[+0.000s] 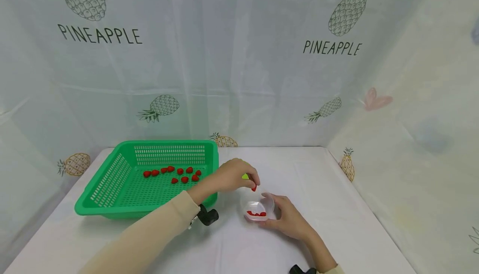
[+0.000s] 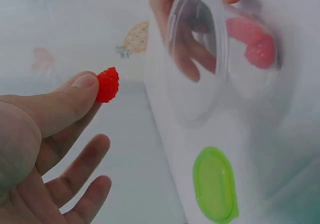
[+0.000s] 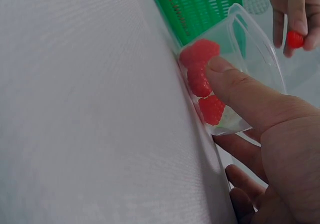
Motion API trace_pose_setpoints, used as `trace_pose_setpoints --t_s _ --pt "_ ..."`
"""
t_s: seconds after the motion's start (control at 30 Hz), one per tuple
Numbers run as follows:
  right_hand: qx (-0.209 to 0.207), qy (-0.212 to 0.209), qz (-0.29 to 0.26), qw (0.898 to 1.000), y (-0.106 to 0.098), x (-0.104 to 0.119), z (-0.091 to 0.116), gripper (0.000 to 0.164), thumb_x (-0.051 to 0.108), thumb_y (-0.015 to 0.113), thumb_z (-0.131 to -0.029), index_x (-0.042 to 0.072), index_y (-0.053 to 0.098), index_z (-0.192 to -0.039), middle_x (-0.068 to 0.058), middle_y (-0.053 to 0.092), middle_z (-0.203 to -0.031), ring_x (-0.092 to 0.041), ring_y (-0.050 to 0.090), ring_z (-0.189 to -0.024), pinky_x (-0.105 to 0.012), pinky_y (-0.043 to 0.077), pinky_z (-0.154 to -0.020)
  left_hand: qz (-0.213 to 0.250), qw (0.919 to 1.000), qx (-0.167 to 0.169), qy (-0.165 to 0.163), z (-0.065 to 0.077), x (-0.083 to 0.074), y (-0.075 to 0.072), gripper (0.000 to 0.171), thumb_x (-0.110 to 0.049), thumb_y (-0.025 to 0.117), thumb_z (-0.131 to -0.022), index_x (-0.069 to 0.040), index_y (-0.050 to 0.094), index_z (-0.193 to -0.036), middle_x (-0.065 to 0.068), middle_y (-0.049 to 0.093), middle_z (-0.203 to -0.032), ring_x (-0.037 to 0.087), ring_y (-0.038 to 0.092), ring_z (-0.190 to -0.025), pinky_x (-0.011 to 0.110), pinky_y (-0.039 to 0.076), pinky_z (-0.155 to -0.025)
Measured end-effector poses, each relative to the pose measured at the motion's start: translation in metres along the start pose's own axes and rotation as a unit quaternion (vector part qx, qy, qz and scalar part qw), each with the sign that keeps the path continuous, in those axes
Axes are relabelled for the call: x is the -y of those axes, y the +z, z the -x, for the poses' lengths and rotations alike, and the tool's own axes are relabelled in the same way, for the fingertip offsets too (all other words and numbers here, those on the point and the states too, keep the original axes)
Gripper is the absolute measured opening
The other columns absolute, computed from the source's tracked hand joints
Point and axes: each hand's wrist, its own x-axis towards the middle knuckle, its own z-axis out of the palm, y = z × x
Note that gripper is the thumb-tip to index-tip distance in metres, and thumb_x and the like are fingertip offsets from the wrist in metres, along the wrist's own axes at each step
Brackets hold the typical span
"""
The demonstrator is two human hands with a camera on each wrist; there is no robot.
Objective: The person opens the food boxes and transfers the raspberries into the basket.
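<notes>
Between thumb and fingertips my left hand (image 1: 235, 175) pinches a red raspberry (image 2: 108, 84), held just above the mouth of a clear plastic cup (image 1: 258, 201). Its other fingers spread loosely in the left wrist view. My right hand (image 1: 290, 218) grips the cup from the right side, thumb (image 3: 222, 73) along the near wall and fingers round the far side. Several raspberries (image 3: 199, 78) lie on the bottom of the cup. A bright green lid (image 2: 215, 185) lies on the table behind the cup, mostly hidden by my left hand in the head view.
At the left stands a green slotted basket (image 1: 112, 207) with several raspberries (image 1: 185, 179) spread over its floor. My left forearm passes in front of its near right corner. The white-covered table (image 1: 318, 182) ends at a hanging pineapple-print cloth (image 1: 243, 58).
</notes>
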Motion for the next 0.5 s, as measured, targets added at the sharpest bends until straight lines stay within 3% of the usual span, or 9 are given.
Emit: trace_pose_setpoints --t_s 0.27,0.5 --pt "-0.002 -0.004 0.004 1.000 0.002 0.000 -0.001 0.084 0.054 0.093 -0.077 0.025 0.060 -0.149 0.013 0.063 -0.140 -0.022 0.051 -0.134 -0.055 0.043 -0.115 0.081 0.9961 -0.034 -0.009 0.022 0.013 -0.030 0.007 -0.017 0.077 -0.099 -0.023 0.081 -0.103 -0.013 0.076 -0.097 0.005 0.067 -0.091 0.027 0.057 -0.082" --pt "-0.003 0.003 0.003 1.000 0.002 0.001 -0.001 0.085 0.052 0.094 -0.077 0.024 0.061 -0.149 0.015 0.063 -0.140 -0.022 0.051 -0.135 -0.053 0.042 -0.117 0.097 0.9905 -0.071 -0.066 0.047 0.030 -0.061 0.011 -0.017 0.076 -0.100 -0.022 0.081 -0.108 -0.011 0.076 -0.101 0.011 0.069 -0.095 0.033 0.058 -0.085"
